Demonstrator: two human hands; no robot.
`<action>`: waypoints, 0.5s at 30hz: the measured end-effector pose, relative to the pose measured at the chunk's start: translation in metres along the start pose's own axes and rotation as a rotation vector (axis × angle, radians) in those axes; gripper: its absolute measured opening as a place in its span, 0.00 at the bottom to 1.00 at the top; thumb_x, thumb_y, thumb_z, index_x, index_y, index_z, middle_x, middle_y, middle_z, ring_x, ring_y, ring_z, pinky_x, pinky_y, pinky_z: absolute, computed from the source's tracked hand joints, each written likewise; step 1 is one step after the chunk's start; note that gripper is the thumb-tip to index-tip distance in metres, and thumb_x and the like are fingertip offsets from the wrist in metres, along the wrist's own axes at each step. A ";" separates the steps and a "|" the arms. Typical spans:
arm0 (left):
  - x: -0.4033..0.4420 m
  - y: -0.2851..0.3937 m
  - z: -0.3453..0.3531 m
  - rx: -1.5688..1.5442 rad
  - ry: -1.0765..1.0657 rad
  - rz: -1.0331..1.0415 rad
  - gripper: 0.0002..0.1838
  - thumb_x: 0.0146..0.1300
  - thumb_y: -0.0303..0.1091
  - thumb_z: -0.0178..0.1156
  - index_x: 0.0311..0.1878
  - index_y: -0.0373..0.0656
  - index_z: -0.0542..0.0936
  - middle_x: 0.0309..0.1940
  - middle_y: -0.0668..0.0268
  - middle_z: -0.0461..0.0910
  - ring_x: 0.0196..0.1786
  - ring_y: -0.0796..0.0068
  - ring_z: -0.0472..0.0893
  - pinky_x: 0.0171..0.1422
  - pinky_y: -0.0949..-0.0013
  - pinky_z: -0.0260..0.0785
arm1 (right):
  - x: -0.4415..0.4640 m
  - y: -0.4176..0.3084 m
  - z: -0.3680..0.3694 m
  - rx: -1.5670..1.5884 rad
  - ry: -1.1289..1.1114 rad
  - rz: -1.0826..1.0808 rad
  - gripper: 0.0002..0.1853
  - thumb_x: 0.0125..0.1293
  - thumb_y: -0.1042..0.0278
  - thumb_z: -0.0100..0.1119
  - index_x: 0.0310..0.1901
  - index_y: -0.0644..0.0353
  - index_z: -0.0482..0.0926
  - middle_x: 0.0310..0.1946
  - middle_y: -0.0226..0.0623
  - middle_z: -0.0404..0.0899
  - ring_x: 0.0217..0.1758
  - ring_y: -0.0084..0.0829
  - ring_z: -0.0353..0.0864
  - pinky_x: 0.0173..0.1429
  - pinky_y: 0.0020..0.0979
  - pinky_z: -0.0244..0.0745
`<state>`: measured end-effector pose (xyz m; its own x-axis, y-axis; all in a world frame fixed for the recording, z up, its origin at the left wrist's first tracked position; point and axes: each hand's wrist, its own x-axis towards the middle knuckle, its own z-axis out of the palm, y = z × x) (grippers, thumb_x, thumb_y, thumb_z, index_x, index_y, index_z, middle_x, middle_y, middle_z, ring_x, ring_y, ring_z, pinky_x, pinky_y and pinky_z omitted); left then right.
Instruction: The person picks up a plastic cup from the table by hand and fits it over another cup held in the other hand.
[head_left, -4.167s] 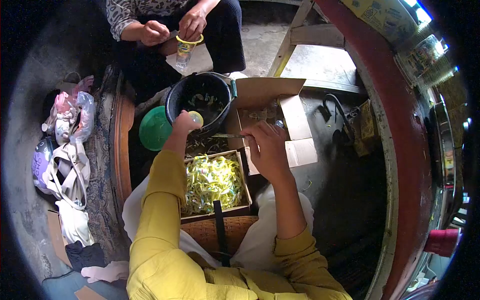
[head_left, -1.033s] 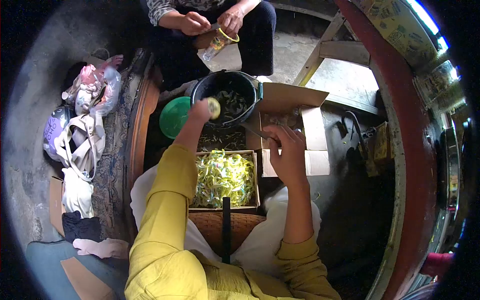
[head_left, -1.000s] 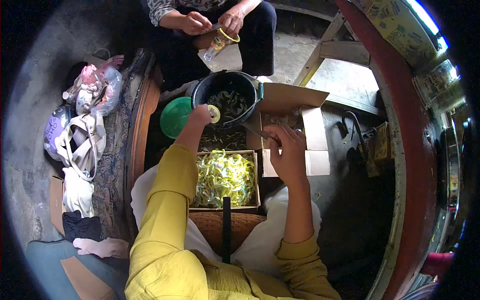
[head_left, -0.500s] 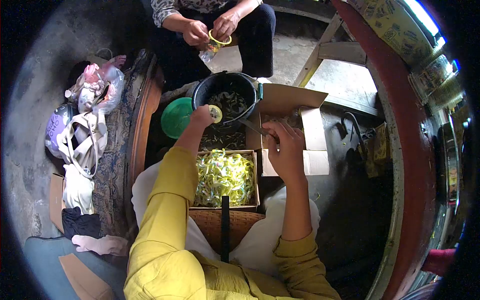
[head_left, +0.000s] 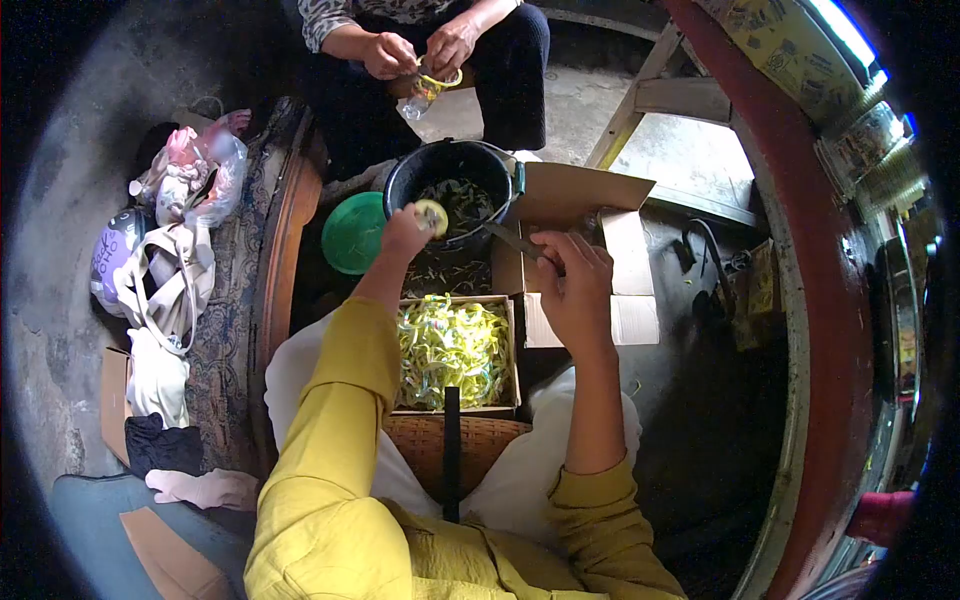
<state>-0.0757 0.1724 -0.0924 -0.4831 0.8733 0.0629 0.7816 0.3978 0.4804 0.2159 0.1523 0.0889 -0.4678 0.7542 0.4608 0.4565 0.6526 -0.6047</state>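
My left hand (head_left: 403, 238) is closed on a pale yellow round piece (head_left: 432, 217) with a darker middle, at the near rim of a black bucket (head_left: 393, 192). Its exact kind is too small to tell. My right hand (head_left: 577, 278) grips a knife (head_left: 514, 240), its blade pointing up and left toward the bucket's right rim. Dark and pale scraps (head_left: 455, 200) lie inside the bucket. Below my hands, between my knees, a cardboard box (head_left: 516, 350) is filled with yellow-green curled strips (head_left: 452, 350).
A green round lid or basin (head_left: 352, 235) lies left of the bucket. An open cardboard carton (head_left: 628, 260) stands to its right. Opposite, another person's hands (head_left: 420, 58) hold a yellow ring and clear plastic. Bags and a purple helmet-like object (head_left: 115, 262) sit at left.
The knife has shifted slightly and its blade now shows more fully. The round piece in my left hand has turned and risen a little. The other person's hands moved slightly.
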 end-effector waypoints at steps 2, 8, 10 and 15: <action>0.001 -0.005 0.003 0.040 -0.120 -0.027 0.24 0.41 0.43 0.66 0.41 0.43 0.73 0.35 0.55 0.76 0.41 0.54 0.77 0.45 0.58 0.70 | 0.001 0.000 -0.001 0.018 -0.013 0.018 0.13 0.51 0.77 0.52 0.40 0.54 0.74 0.30 0.37 0.75 0.38 0.40 0.73 0.49 0.40 0.58; -0.010 0.006 -0.009 -0.038 0.183 0.113 0.25 0.44 0.42 0.66 0.46 0.47 0.70 0.42 0.57 0.71 0.46 0.53 0.73 0.47 0.58 0.68 | 0.002 -0.001 0.003 -0.018 0.026 0.023 0.13 0.51 0.77 0.52 0.40 0.55 0.74 0.31 0.36 0.75 0.38 0.41 0.73 0.49 0.40 0.59; -0.021 -0.001 0.001 0.047 0.006 0.008 0.24 0.45 0.40 0.65 0.45 0.48 0.70 0.42 0.57 0.70 0.46 0.54 0.73 0.47 0.57 0.68 | 0.001 -0.003 0.003 -0.026 0.023 0.023 0.13 0.51 0.78 0.52 0.39 0.55 0.74 0.31 0.36 0.76 0.37 0.41 0.73 0.48 0.39 0.60; -0.022 0.006 -0.008 -0.076 0.278 0.100 0.26 0.43 0.41 0.66 0.46 0.47 0.69 0.42 0.55 0.70 0.46 0.53 0.73 0.48 0.58 0.68 | 0.003 0.000 0.006 -0.001 0.044 0.009 0.13 0.50 0.78 0.53 0.39 0.54 0.75 0.31 0.37 0.76 0.36 0.41 0.73 0.47 0.38 0.61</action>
<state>-0.0634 0.1529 -0.0834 -0.5029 0.7923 0.3454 0.8040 0.2820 0.5236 0.2104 0.1541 0.0863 -0.4299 0.7625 0.4836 0.4609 0.6459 -0.6086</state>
